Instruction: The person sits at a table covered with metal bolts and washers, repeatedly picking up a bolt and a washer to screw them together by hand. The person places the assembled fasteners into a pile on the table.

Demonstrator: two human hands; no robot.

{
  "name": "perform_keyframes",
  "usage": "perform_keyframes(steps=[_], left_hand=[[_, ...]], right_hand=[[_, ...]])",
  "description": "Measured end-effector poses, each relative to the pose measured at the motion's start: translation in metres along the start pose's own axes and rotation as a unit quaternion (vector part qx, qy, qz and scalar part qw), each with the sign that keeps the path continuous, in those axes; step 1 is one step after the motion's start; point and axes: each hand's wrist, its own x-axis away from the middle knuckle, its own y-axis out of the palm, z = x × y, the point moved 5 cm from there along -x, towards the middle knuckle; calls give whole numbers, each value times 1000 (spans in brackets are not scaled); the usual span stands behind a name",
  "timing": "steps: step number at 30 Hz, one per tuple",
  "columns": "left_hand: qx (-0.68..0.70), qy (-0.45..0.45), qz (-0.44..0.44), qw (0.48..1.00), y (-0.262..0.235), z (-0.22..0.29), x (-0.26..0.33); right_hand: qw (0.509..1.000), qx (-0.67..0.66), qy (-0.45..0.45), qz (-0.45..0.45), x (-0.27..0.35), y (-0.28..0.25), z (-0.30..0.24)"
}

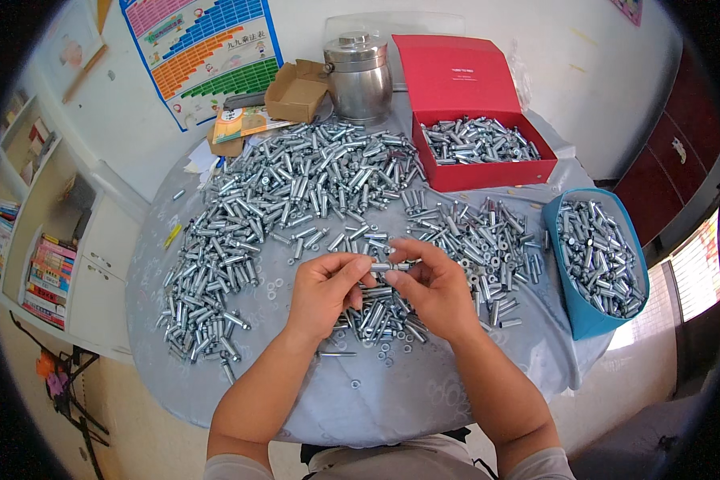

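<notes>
Over the middle of the table, both my hands meet at one silver expansion bolt (384, 267), held level between the fingertips. My left hand (326, 293) pinches its left end with thumb and curled fingers. At its other end, my right hand (435, 290) closes thumb and index finger on it. Beneath the hands lies a small heap of bolts (376, 322), partly hidden by them. A broad pile of metal bolts with sleeves (296, 180) curves around behind and to the left. To the right, bolts mix with loose washers and nuts (492, 254).
A red box (488, 178) with a raised lid and a teal bin (588, 314) hold more bolts at the right. At the back stand a steel pot (358, 76) and a cardboard box (296, 92). Several washers (355, 384) lie near the front on the grey tablecloth (368, 416).
</notes>
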Motion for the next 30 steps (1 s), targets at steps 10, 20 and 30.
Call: perform_keyframes(steps=[10, 20, 30], left_hand=[[17, -5, 7, 1000, -2, 1, 0], [22, 3, -3, 1000, -1, -1, 0], [30, -11, -2, 999, 1, 2, -1]], right_hand=[[996, -18, 87, -21, 0, 1, 8], [998, 22, 53, -35, -2, -2, 11], [1000, 14, -4, 13, -1, -2, 7]])
